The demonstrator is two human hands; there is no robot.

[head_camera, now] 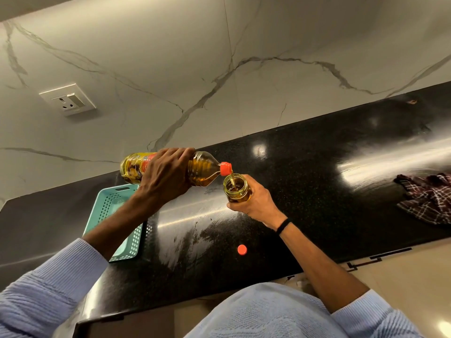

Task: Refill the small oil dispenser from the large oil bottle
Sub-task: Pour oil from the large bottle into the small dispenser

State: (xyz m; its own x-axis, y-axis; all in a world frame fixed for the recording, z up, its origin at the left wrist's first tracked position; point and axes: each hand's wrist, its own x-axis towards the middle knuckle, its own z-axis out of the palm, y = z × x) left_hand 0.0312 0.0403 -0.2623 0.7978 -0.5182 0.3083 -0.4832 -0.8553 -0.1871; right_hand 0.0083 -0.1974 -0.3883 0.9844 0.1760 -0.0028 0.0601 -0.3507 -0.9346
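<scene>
Left hand: the left hand (166, 174) is curled over the middle of the large oil bottle (202, 170), fingers wrapped across its top and gripping it firmly.
Right hand: the right hand (257, 202) is closed round the lower side of the small oil dispenser (236, 189), holding it mouth up; a black wristband (283, 226) sits on the wrist.
Large oil bottle: lying almost level above the worktop, base towards the wall, its red neck (225, 168) just over the dispenser's rim.
Oil: a thin amber stream (233, 182) runs from the neck down into the open mouth.
Small oil dispenser: a clear round jar, partly filled with amber oil, just right of the bottle's neck; whether its base touches the worktop cannot be told.
Red cap: a loose red cap (241, 249) lies on the worktop, nearer the person, well apart from both containers.
Worktop: glossy black stone (317, 181).
Basket: a teal perforated basket (109, 203) rests on the worktop, partly under the left forearm.
Cloth: a dark checked cloth (429, 198) lies crumpled at the far right.
Wall: marble-veined, with a white socket (68, 100) at upper left.
</scene>
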